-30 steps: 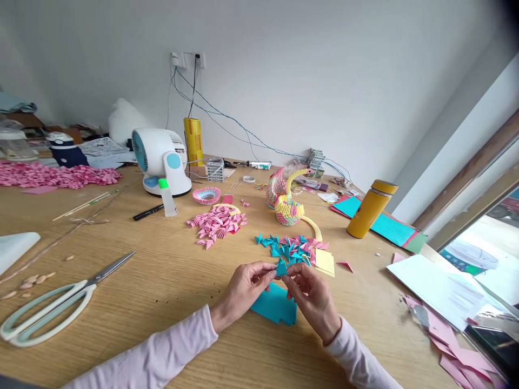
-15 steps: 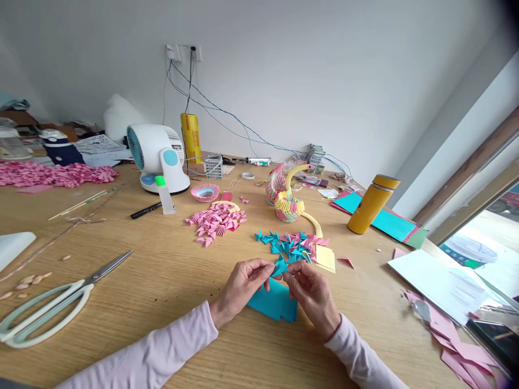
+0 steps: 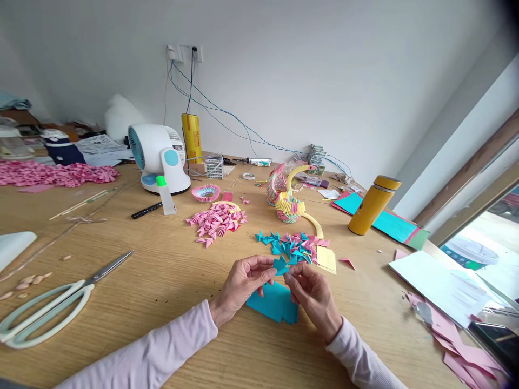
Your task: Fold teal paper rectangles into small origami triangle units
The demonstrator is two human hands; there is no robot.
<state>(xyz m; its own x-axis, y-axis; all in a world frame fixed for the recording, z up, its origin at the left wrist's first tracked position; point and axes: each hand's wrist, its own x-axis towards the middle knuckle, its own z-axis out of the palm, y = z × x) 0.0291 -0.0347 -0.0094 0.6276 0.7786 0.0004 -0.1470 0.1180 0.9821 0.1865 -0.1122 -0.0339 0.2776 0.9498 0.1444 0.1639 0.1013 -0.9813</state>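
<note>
Between my two hands is a small piece of folded blue paper (image 3: pixel 280 265). My left hand (image 3: pixel 250 276) pinches its left side with thumb and fingers, and my right hand (image 3: pixel 311 287) pinches its right side. Below them on the table lies a stack of blue paper rectangles (image 3: pixel 272 303). Just beyond my fingertips is a pile of blue folded paper triangles (image 3: pixel 288 246) mixed with pink ones. A pad of pale yellow paper slips (image 3: pixel 326 259) lies to the right of that pile.
Large scissors (image 3: pixel 68 302) lie at left. Pink folded pieces (image 3: pixel 219 220), a white fan (image 3: pixel 160 156) and a glue bottle (image 3: pixel 165 195) are farther back. Paper swan-like models (image 3: pixel 288 208) stand behind the blue pile. A yellow flask (image 3: pixel 373 205) and pink strips (image 3: pixel 458 346) are at right.
The folded blue paper has turned slightly between my fingers, from a raised point to a flatter shape. My hands have stayed in nearly the same place.
</note>
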